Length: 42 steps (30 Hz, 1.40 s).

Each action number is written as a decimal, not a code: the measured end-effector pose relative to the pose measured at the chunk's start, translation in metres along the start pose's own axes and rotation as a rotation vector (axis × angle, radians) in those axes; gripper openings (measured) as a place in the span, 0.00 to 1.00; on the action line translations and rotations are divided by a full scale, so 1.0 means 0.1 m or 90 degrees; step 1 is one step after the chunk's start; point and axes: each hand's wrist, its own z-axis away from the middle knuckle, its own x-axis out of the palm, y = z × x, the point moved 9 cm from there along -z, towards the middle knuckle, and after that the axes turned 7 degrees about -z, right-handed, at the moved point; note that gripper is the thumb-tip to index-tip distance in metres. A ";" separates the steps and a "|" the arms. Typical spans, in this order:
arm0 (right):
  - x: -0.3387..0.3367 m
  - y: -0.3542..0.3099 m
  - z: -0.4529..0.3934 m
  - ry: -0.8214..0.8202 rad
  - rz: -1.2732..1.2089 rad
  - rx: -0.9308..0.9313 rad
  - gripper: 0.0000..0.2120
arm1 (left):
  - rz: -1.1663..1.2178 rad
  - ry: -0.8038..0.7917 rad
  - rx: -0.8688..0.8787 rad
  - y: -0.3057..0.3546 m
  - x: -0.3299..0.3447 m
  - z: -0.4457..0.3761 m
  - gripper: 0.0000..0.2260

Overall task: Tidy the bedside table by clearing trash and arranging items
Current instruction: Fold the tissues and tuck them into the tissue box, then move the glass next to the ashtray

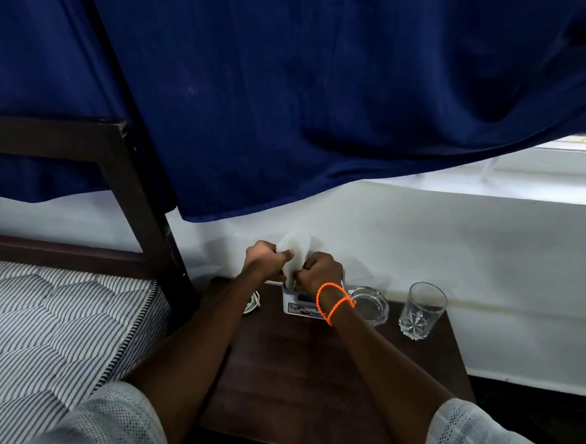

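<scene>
A white tissue point(295, 247) sticks up from a small white tissue box point(300, 304) at the back of the dark wooden bedside table point(292, 376). My left hand point(263, 259) pinches the tissue from the left, thumb on top. My right hand point(321, 270), with orange bands on the wrist, is closed on the tissue's lower part just above the box opening. The box top is mostly hidden by my hands.
A glass ashtray point(370, 303) and a clear drinking glass point(421, 310) stand right of the box. A white cable point(254, 302) lies left of it. A striped mattress point(49, 316) and dark bed frame point(142, 195) are at left. A blue curtain point(293, 84) hangs above.
</scene>
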 end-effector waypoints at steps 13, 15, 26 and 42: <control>-0.48 0.29 0.33 -0.013 -0.006 0.022 0.10 | -0.018 0.109 0.067 0.12 0.09 0.46 0.15; -0.64 0.43 0.41 -0.008 0.011 0.028 0.09 | -0.013 0.105 0.081 0.15 0.27 0.58 0.15; -1.51 1.65 0.69 0.053 0.064 0.111 0.13 | 0.032 -0.023 0.216 0.65 1.65 1.09 0.05; -1.89 2.04 0.19 0.104 -0.043 0.079 0.30 | -0.025 -0.175 0.330 0.91 2.49 0.96 0.18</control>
